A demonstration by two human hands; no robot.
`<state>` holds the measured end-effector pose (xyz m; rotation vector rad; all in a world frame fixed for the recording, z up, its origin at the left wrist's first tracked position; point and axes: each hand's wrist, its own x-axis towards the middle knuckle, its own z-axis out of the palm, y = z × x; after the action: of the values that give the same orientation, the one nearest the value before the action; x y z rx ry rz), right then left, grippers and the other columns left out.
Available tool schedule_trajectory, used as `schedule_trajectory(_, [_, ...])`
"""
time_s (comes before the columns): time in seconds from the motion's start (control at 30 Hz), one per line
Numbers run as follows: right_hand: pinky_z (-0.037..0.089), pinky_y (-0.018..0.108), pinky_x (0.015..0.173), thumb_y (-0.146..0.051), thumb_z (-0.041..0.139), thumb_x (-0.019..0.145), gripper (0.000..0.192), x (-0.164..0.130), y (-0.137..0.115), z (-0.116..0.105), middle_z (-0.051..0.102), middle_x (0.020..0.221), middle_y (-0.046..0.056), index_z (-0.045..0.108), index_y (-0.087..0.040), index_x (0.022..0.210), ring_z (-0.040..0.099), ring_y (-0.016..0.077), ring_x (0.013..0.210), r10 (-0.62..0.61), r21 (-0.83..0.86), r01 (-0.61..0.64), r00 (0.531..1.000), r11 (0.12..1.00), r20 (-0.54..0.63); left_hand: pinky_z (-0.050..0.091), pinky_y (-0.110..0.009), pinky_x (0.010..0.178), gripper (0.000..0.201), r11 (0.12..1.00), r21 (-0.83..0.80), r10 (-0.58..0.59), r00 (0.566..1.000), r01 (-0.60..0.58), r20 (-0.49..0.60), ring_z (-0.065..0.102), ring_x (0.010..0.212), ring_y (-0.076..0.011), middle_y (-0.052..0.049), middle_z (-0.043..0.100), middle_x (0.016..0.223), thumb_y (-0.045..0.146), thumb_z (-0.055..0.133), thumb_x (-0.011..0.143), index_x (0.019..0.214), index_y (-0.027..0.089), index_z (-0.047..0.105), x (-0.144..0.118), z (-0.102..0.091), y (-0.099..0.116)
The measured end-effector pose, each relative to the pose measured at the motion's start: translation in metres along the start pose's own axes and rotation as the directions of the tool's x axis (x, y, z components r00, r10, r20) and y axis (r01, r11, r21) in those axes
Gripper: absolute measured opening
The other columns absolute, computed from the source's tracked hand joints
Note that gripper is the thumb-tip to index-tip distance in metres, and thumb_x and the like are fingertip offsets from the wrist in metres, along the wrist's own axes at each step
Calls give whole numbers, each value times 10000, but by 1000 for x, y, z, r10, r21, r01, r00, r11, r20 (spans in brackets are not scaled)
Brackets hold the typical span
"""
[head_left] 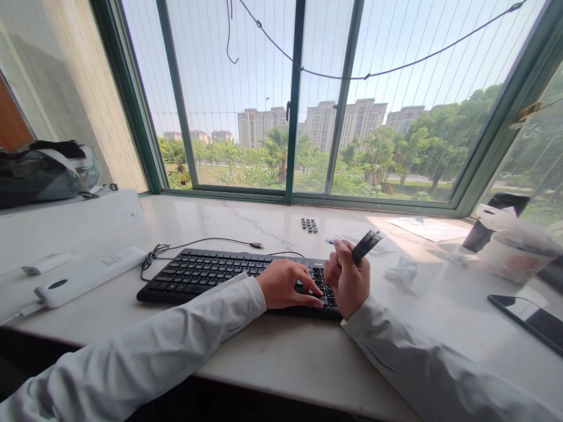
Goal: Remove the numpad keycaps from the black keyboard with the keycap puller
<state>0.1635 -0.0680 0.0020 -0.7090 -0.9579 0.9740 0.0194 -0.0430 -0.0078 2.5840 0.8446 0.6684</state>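
- Keyboard [197, 272]: black, its keys marked with pale characters.
- Slim tool [363, 248] in the right hand [350, 278]: black, greyish at the tip.
- Loose keycaps [309, 225]: black.
- Cable [153, 256]: black.
- Sleeves [180, 334]: plain pale grey.
- Counter [281, 357]: off-white, with faint grey veins like marble.
- Power strip [99, 274]: white, with a dark oval near one end.
- Box [70, 223]: plain white.
- Helmet [35, 173]: dark grey and black, with a whitish strap.
- Plastic bag [512, 252]: cloudy white, blotched with pinkish red.
- Phone [532, 321]: black.
- Window frame [294, 117]: dark green.
- Trees [461, 132]: green.
- Buildings [319, 124]: beige-grey.
- Sky [264, 64]: pale blue.
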Motion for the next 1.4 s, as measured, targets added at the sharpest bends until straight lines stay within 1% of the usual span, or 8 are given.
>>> schedule_trajectory(0.1, [124, 217, 331, -415, 677, 731, 448, 9, -5, 1, 222, 408, -119, 299, -226, 582, 150, 46, 346, 105, 129, -95, 992, 987, -66, 385, -213, 586, 294, 999, 6, 43, 999, -43, -5, 556, 650, -104, -17, 693, 804, 487, 698, 753, 918, 259, 781, 0, 0, 0])
schedule_trajectory(0.23, [148, 205, 325, -420, 677, 722, 429, 9, -7, 2, 225, 398, -117, 328, -219, 575, 173, 45, 340, 236, 127, -218, 961, 968, -148, 403, -212, 611, 264, 997, 2, 76, 997, -76, -23, 571, 668, -106, -21, 693, 810, 452, 700, 759, 896, 242, 782, -1, 1, -1])
schedule_trajectory(0.37, [170, 202, 324, -420, 626, 767, 397, 5, -2, 1, 222, 386, -112, 344, -218, 573, 195, 53, 333, 340, 106, -327, 928, 939, -149, 416, -215, 637, 281, 999, -3, 41, 999, -41, -21, 580, 677, -111, -21, 695, 819, 470, 710, 744, 887, 238, 781, -1, 1, 0])
schedule_trajectory(0.5, [177, 202, 324, -437, 644, 749, 408, 1, 2, 2, 234, 384, -109, 349, -218, 572, 207, 56, 337, 354, 107, -342, 925, 934, -134, 425, -220, 653, 273, 1000, 17, 10, 999, -10, -31, 582, 680, -117, -22, 691, 813, 465, 726, 725, 862, 235, 781, -1, 2, 2])
schedule_trajectory(0.73, [125, 209, 307, -482, 677, 713, 467, -6, 7, 3, 231, 398, -116, 312, -228, 571, 155, 48, 335, 246, 98, -238, 966, 966, -82, 412, -216, 626, 256, 1000, -2, 22, 999, -22, -36, 574, 658, -108, -13, 686, 792, 450, 723, 733, 856, 232, 777, -1, 1, 2])
schedule_trajectory(0.93, [165, 236, 310, -503, 641, 756, 479, -15, 12, 1, 262, 363, -98, 323, -230, 524, 205, 59, 322, 79, -44, -80, 997, 996, -23, 407, -210, 630, 244, 999, -28, 25, 999, -26, -35, 585, 696, -113, -2, 687, 792, 443, 738, 719, 805, 217, 763, -1, 1, 1])
schedule_trajectory(1.27, [252, 248, 376, -430, 564, 825, 473, -25, 10, 0, 336, 379, -60, 361, -212, 458, 302, 75, 351, -103, -276, 112, 994, 955, 47, 379, -208, 606, 289, 998, -64, -15, 1000, 14, -9, 554, 661, -111, 2, 655, 733, 475, 741, 703, 804, 206, 767, 0, 0, 2])
schedule_trajectory(1.4, [322, 250, 426, -427, 520, 863, 481, -27, 10, -2, 356, 381, -51, 386, -209, 455, 331, 84, 368, -172, -353, 205, 977, 913, 125, 365, -207, 589, 312, 994, -94, -48, 999, 49, 12, 540, 640, -107, 9, 655, 718, 489, 741, 695, 831, 210, 772, -1, 0, 1])
